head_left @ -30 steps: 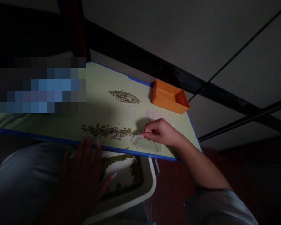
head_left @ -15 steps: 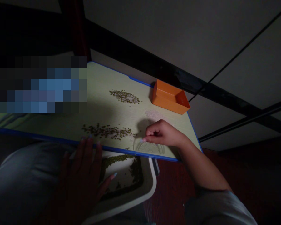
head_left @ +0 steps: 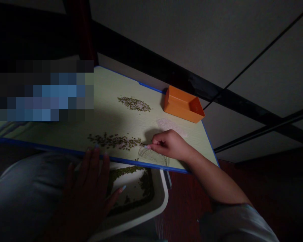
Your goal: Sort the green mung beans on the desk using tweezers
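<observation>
My right hand [head_left: 168, 144] is closed, thumb and fingers pinched at the upper edge of a clear half-round protractor [head_left: 155, 158], which rests on the tabletop near the front rim. Just left of the fingertips lies a spread of dark green grains [head_left: 113, 141] with some pale ones among them. My left hand [head_left: 89, 188] is in shadow, fingers stretched out and apart at the table's front edge. Its thumb reaches over a white basin [head_left: 164, 198] with green grains [head_left: 146, 183] inside.
The pale table [head_left: 106, 87] has a blue rim. Farther back lies a mixed pile of green and pale grains [head_left: 133, 104]. An orange box [head_left: 184, 112] stands at the back right, with a pale pinkish pile [head_left: 171, 126] before it. A pixelated patch hides the left side.
My right hand and the protractor have slid a little left, closer to the near spread of grains. More of the pale pinkish pile shows. My left hand stays in place.
</observation>
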Demonstrator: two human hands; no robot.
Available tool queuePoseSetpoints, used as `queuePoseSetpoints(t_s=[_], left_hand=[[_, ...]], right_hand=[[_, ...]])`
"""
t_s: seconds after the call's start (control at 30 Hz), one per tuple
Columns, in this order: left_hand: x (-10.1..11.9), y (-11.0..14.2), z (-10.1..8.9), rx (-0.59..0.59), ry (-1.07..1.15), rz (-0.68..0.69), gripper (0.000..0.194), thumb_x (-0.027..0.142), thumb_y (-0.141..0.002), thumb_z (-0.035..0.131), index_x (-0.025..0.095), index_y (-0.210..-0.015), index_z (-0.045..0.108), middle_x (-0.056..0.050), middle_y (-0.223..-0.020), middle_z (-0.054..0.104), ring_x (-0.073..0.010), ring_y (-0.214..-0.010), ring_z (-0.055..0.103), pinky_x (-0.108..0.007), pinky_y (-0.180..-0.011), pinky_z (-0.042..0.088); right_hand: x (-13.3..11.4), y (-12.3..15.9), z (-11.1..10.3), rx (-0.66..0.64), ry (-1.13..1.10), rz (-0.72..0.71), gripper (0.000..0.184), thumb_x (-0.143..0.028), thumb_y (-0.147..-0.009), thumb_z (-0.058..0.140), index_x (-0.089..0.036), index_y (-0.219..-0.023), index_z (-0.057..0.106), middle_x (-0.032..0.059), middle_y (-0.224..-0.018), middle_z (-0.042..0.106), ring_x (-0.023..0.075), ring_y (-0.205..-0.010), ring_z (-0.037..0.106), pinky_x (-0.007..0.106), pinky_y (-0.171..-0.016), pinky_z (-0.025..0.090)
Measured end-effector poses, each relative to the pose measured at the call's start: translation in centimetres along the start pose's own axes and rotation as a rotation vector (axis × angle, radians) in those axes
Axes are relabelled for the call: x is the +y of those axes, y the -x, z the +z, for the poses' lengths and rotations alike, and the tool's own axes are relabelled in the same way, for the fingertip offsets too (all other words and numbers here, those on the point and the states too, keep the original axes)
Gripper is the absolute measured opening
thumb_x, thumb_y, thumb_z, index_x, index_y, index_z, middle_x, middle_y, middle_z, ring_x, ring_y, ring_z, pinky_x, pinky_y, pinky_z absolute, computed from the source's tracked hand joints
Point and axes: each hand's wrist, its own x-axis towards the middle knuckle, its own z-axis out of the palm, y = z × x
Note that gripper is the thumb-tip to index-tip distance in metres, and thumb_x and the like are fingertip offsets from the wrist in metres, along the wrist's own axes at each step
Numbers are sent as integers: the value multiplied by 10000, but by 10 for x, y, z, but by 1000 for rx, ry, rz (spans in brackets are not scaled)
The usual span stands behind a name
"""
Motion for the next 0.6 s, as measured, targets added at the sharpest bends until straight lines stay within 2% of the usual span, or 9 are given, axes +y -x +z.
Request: queuePoseSetpoints(t_s=[0.13,0.33,0.47,0.6], left_hand=[[1,0,1,17,8,-7,844,651,-789,323,147,-1438,128,-227,-1550,212,-333,-1467,162,-648,-1137,193],[7,-3,-5,-30,9,-28,838,632,-797,326,130,-1437,125,-234,-1551,203,-336,-1468,153,-644,-1142,185],[7,-3,-6,-21,18,-39,822,626,-803,314,132,-1437,141,-231,-1546,230,-331,-1466,166,-636,-1149,181],[3,-1,-5,-18,10,-25,835,636,-793,326,141,-1438,137,-230,-1546,230,-340,-1464,169,-644,-1147,179]], right_hand=[[-3,-3,6,23,37,6,353,-361,-879,603,-152,-603,532,-59,-528,421,62,-501,332,233,-541,214],[-2,-3,6,-8,-82,-103,361,-410,-896,574,-147,-649,579,-43,-551,483,68,-520,400,215,-552,260],[3,2,-3,10,-94,-76,344,-384,-884,593,-149,-636,556,-57,-540,446,66,-511,379,211,-544,257],[4,3,-7,-32,-69,-90,325,-337,-873,609,-153,-618,527,-72,-529,400,60,-494,346,208,-534,242]])
